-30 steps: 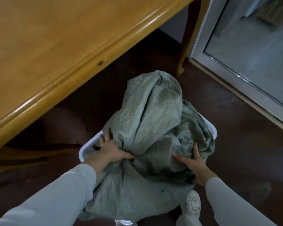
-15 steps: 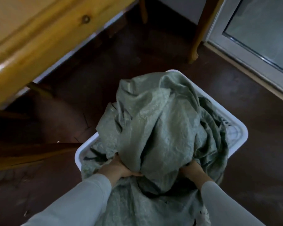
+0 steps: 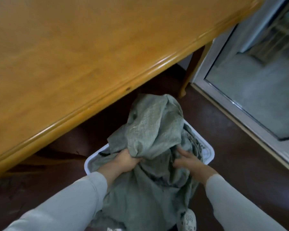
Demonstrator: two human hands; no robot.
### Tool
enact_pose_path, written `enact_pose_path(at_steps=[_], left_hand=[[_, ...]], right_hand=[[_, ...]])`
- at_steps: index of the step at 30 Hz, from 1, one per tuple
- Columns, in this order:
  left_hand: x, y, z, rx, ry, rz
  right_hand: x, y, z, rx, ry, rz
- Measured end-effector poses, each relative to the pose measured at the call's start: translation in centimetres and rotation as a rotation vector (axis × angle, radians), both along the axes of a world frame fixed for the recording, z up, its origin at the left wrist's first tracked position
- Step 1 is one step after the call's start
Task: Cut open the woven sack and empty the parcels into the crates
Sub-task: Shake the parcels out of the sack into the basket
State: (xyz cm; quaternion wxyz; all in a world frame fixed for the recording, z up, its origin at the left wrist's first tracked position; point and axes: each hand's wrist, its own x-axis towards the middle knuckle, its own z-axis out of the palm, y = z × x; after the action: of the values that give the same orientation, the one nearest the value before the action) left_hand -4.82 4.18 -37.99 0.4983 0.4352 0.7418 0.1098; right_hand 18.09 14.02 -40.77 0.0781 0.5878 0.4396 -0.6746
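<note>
Both arms reach down to the crumpled grey-green woven sack (image 3: 155,130), heaped in the white plastic crate (image 3: 90,162) on the dark brown floor (image 3: 244,167). The left hand (image 3: 125,160) has its grip clamped on a bunched fold; the right hand (image 3: 188,160) lies blurred on the cloth, fingers fairly straight, grip apart. Half a second ago a fold hid its fingers. The sack hangs limp, wrinkled, over the crate's near rim.

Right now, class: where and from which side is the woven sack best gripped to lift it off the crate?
Probably the gathered folds low on the woven sack, from the near side. It lies slack over the crate, so only bunched cloth holds; the left hand grips such a bunch.
</note>
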Motion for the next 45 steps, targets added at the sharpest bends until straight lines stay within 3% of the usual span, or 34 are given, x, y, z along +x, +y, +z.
enact_pose_path(at_steps=[2, 3, 6, 8, 11, 16, 26, 30, 34, 36, 40, 45], left_hand=[[1.3, 0.5, 3.2, 0.06, -0.015, -0.046], [2.2, 0.7, 4.5, 0.081, -0.044, -0.077], [4.4, 0.6, 7.0, 0.124, -0.164, -0.151], [4.6, 0.1, 8.2, 0.123, -0.197, -0.068], [3.7, -1.1, 9.6, 0.165, -0.037, 0.062], [3.5, -2.6, 11.5, -0.005, 0.099, -0.045], [6.1, 0.0, 18.5, 0.301, 0.111, 0.055], [6.1, 0.4, 20.7, 0.317, -0.252, 0.366], [5.2, 1.0, 22.6, 0.278, -0.35, 0.58], [4.8, 1.5, 23.9, 0.282, -0.431, 0.654], [4.1, 2.4, 25.6, 0.217, -0.493, 0.618], [3.6, 2.2, 26.4, 0.143, -0.507, 0.49]], right_hand=[[-1.7, -0.3, 4.0, -0.277, 0.333, -0.317], [-2.6, -0.6, 5.3, -0.327, 0.369, -0.361], [-5.3, -1.8, 7.7, -0.236, 0.321, -0.462], [-6.1, -2.0, 9.1, -0.13, 0.276, -0.614], [-5.3, -1.1, 11.5, 0.005, 0.227, -0.798], [-5.7, -0.4, 17.9, 0.007, 0.337, -0.981], [-4.5, 0.8, 26.5, -0.086, 0.393, -0.767], [-3.5, 1.8, 28.6, 0.011, 0.358, -0.635], [-1.5, 3.2, 30.0, 0.109, 0.453, -0.524], [-0.4, 3.1, 29.5, 0.186, 0.354, -0.38], [1.1, 2.9, 25.2, 0.61, -0.08, 0.158], [0.0, 1.3, 22.7, 0.623, -0.158, 0.288]])
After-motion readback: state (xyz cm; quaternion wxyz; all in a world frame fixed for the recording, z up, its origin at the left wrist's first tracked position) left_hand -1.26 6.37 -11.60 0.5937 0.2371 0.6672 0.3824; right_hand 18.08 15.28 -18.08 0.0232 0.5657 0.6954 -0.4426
